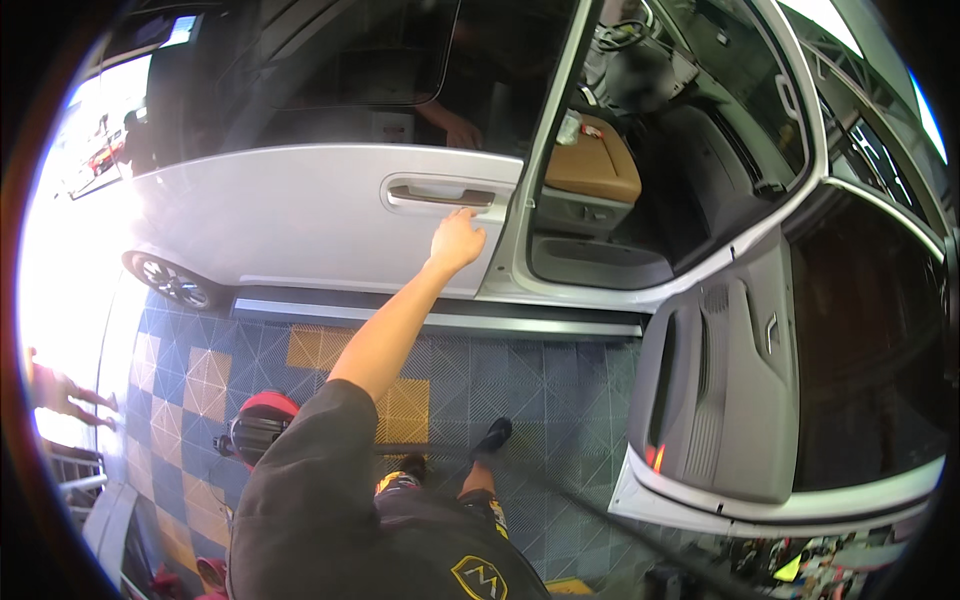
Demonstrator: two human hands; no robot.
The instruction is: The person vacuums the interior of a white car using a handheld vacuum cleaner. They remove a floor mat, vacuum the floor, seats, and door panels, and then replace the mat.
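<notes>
One handle [438, 195] high on the silver door [300, 220], near its right edge; long axis runs lengthwise with the door, right end slightly lower. Pale rounded surround, slim bar with darker strip. Left hand [458, 243] at handle's right end, fingers bent; cannot tell if grip is closed on it. Below door: running board [540, 326], then open tiled floor [560, 390]. Right of door: pillar [514, 258], farther out the swung-open front door [735, 400]
</notes>
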